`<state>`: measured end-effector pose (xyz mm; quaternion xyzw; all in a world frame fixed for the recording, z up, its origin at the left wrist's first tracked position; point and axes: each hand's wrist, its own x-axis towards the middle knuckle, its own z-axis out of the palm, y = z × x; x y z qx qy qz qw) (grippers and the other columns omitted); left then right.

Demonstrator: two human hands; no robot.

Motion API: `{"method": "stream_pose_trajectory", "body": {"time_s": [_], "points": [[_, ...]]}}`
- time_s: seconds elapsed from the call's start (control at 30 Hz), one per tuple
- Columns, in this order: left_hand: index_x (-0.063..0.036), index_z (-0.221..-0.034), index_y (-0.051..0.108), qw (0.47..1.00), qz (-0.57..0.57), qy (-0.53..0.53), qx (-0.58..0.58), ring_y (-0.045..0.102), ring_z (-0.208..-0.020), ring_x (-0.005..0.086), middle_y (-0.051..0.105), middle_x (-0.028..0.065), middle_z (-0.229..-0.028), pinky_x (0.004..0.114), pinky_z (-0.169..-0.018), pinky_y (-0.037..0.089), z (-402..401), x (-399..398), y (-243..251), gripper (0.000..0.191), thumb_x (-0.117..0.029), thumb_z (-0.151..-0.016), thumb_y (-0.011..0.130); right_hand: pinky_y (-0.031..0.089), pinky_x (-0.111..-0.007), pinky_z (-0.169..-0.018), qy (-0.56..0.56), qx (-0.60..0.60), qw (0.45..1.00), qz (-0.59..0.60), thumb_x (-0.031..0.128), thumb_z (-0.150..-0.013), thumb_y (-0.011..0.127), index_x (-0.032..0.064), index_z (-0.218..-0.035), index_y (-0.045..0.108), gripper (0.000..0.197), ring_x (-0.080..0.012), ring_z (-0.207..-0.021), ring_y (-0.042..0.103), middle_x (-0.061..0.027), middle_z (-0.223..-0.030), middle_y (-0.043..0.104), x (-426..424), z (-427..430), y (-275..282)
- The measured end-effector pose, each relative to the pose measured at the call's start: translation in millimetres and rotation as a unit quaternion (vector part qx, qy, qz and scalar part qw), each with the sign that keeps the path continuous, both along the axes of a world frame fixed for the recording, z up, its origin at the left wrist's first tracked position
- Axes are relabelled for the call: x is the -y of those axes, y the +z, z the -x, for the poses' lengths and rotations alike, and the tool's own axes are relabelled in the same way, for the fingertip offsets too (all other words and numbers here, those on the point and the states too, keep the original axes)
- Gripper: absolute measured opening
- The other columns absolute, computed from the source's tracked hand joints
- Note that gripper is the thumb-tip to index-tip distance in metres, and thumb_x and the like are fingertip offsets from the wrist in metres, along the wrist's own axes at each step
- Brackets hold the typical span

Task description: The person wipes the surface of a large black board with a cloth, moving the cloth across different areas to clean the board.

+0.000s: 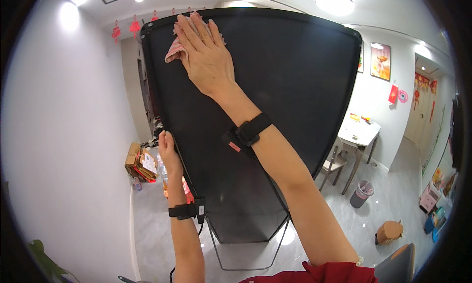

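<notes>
A tall black panel (pixel 291 80) with a raised rim stands before me, narrowing towards a wire stand (pixel 217 259) at the floor. Near its upper left corner, my right hand (pixel 208 58) presses a pink-and-white striped cloth (pixel 176 48) flat against the surface. Most of the cloth is hidden under the fingers and palm. Lower down, my left hand (pixel 170 154) grips the panel's left edge, its thumb upright and the other fingers largely hidden. Each wrist wears a black strap with a small device.
Flattened cardboard (pixel 142 161) leans by the left wall. To the right are a white table (pixel 359 131), a chair (pixel 333 159), a waste bin (pixel 361 194) and a brown animal-shaped stool (pixel 389 232). A grey chair back (pixel 394 266) rises at the lower right.
</notes>
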<state>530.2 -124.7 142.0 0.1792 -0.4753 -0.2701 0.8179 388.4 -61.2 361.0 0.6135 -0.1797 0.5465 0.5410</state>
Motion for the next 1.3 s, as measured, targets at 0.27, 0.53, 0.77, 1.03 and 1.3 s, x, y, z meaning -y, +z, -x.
{"method": "stream_pose_trajectory", "body": {"time_s": [0.27,0.53,0.77,1.03,1.3], "points": [[-0.0038,-0.094,0.053,1.000,-0.001,-0.006,-0.024,0.043,-0.080,0.0046,0.048,-0.0048,-0.083,0.020,-0.076,0.035,-5,0,1,0.022,-0.025,-0.093,0.048,0.021,-0.042,-0.108,-0.088,0.048,0.995,-0.007,0.023,-0.083,0.055,0.0097,-0.129,0.045,0.050,-0.0232,-0.132,0.027,-0.0054,-0.141,0.033,-21,97,-3],[-0.0040,-0.100,0.053,0.999,-0.002,-0.032,-0.004,0.046,-0.084,0.0064,0.051,-0.0030,-0.088,0.021,-0.081,0.036,-5,-6,5,0.020,-0.022,-0.094,0.047,0.019,-0.045,-0.108,-0.181,0.114,0.977,0.019,0.021,-0.087,0.051,0.0142,-0.134,0.040,0.049,-0.0301,-0.133,0.025,-0.0092,-0.142,0.032,-51,211,-9],[-0.0044,-0.100,0.051,0.999,-0.004,-0.033,-0.004,0.044,-0.085,0.0060,0.050,-0.0030,-0.089,0.021,-0.081,0.035,-12,-7,7,0.019,-0.022,-0.094,0.047,0.018,-0.045,-0.107,-0.178,0.143,0.973,-0.028,0.024,-0.093,0.035,0.0127,-0.136,0.035,0.044,-0.0334,-0.132,0.024,-0.0120,-0.142,0.030,-85,243,-32],[-0.0053,-0.093,0.052,0.999,-0.031,-0.014,-0.001,0.041,-0.081,0.0042,0.046,-0.0046,-0.082,0.020,-0.078,0.033,-7,-15,11,0.019,-0.023,-0.094,0.047,0.018,-0.043,-0.108,-0.218,0.153,0.962,-0.065,0.020,-0.090,0.042,0.0151,-0.137,0.034,0.048,-0.0315,-0.133,0.023,-0.0098,-0.143,0.029,-60,266,-100],[-0.0050,-0.100,0.050,0.999,0.001,-0.037,0.019,0.044,-0.089,0.0078,0.049,-0.0029,-0.090,0.024,-0.084,0.033,-21,-2,2,0.020,-0.023,-0.096,0.044,0.019,-0.044,-0.107,-0.195,0.198,0.935,-0.221,0.017,-0.088,0.037,0.0098,-0.138,0.033,0.050,-0.0355,-0.133,0.022,-0.0133,-0.143,0.028,-63,261,-217]]}}
